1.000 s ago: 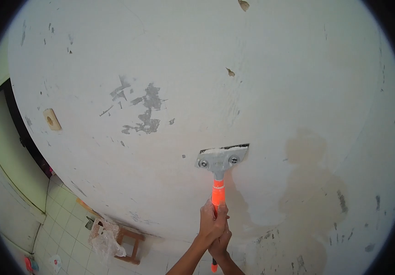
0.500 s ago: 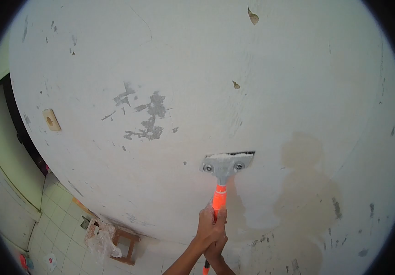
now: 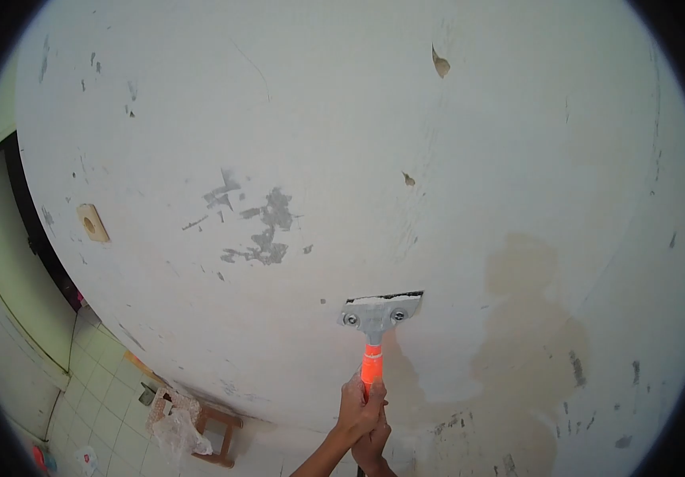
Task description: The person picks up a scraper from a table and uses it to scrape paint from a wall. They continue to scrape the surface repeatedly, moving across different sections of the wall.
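A long-handled wall scraper [image 3: 379, 316] with a wide grey metal head and an orange handle is against the white wall [image 3: 342, 127]. Whitish residue lies along its dark blade edge. My left hand [image 3: 357, 409] is wrapped round the handle just below the bright orange section. Close beneath and partly behind it, my right hand [image 3: 372, 447] is closed round the same handle, its fingers partly hidden. Above the blade, the wall has small torn paint spots [image 3: 441, 63] and a faint scratched streak. Left of the scraper is a grey bare patch [image 3: 277, 209].
A cream wall socket [image 3: 93, 223] sits at the left, near a dark-framed doorway [image 3: 36, 230]. A wooden stool [image 3: 221, 437] with clear plastic and bubble wrap [image 3: 177, 429] stands on the tiled floor [image 3: 104, 389]. A shadow [image 3: 517, 342] falls on the wall at right.
The scraper and both hands sit lower and a little further left in view. The wall marks have also shifted down in view, so the camera has tilted up slightly. Both hands keep their grip.
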A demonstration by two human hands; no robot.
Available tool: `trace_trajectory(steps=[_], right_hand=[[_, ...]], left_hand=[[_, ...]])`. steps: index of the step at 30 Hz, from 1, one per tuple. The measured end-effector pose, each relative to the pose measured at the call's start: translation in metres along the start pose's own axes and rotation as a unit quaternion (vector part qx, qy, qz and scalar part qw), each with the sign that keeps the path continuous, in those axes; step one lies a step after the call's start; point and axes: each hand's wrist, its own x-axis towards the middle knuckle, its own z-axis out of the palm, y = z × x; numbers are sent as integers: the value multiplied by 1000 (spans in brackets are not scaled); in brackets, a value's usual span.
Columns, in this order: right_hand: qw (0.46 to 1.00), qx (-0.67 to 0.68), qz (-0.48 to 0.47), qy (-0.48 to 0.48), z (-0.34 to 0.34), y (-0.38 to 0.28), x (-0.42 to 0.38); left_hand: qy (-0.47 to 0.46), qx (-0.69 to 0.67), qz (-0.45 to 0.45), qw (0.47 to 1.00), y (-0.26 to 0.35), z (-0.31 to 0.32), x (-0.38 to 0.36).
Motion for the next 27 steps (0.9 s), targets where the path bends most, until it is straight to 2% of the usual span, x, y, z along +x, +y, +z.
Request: trace_trajectory(steps=[2, 4, 7, 10, 13, 17, 20, 25, 27], right_hand=[[1000, -13, -26, 6, 3, 4, 1], [998, 25, 49, -10, 5, 3, 7], [998, 0, 49, -24, -4, -1, -2], [1000, 3, 0, -7, 1, -1, 8], [999, 29, 28, -22, 7, -5, 29], [999, 4, 31, -32, -1, 2, 12], [999, -19, -24, -7, -2, 6, 1], [999, 20, 37, -19, 6, -7, 24], [999, 17, 37, -23, 1, -8, 20]], left_hand=[[3, 3, 0, 1000, 0, -1, 3], [8, 1, 35, 999, 3, -1, 10], [5, -5, 3, 1000, -6, -1, -1], [0, -6, 16, 1000, -5, -3, 4], [22, -34, 58, 998, 15, -3, 24], [17, -31, 40, 999, 1, 0, 8], [27, -11, 10, 1000, -13, -2, -2], [23, -14, 25, 999, 17, -3, 18], [23, -25, 23, 999, 10, -2, 14]])
